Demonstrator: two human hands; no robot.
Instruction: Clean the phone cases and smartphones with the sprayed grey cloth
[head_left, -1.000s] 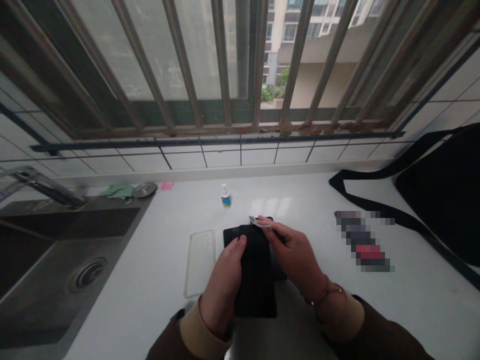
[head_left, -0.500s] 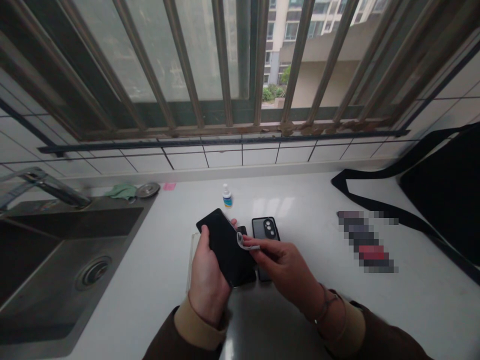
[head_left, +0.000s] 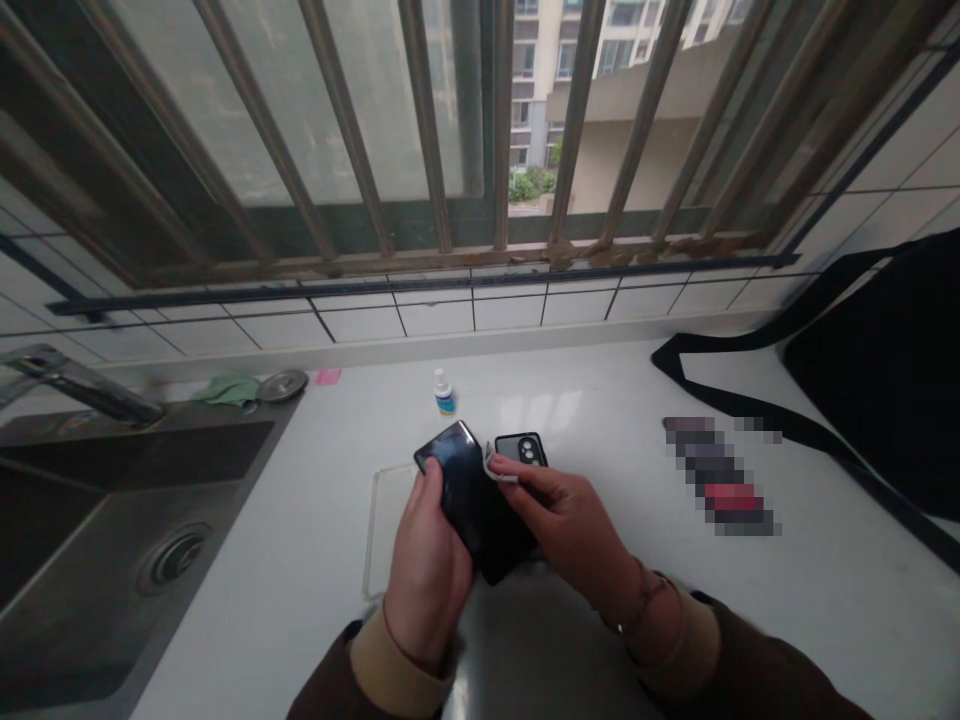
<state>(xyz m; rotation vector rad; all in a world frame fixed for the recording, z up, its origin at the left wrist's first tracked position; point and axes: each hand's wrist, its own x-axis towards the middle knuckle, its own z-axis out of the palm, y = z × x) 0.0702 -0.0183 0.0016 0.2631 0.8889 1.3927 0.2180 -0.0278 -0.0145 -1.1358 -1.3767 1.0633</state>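
Observation:
My left hand [head_left: 427, 570] grips a black smartphone [head_left: 454, 480] upright and tilted, its glossy screen catching the light. My right hand [head_left: 562, 525] pinches a small white wipe [head_left: 496, 465] between its fingers, pressing it against the phone's right edge. Just behind them, a second phone in a dark case [head_left: 521, 450] lies on the counter with its camera bump up, its lower part hidden by my right hand. A transparent phone case [head_left: 386, 530] lies on the white counter [head_left: 300, 560] beside my left hand.
A small cleaning-fluid bottle [head_left: 444, 393] stands behind the hands. To the left are a steel sink [head_left: 127, 520], a faucet [head_left: 82, 390], a green cloth [head_left: 229, 390] and a drain cover [head_left: 283, 385]. A black strapped bag [head_left: 870, 380] and a blurred strip of items [head_left: 716, 475] lie right.
My left hand has swung the black phone from lying over the cased phone to the left and tilted it up. The wipe now sits at the phone's edge, and the view has shifted slightly.

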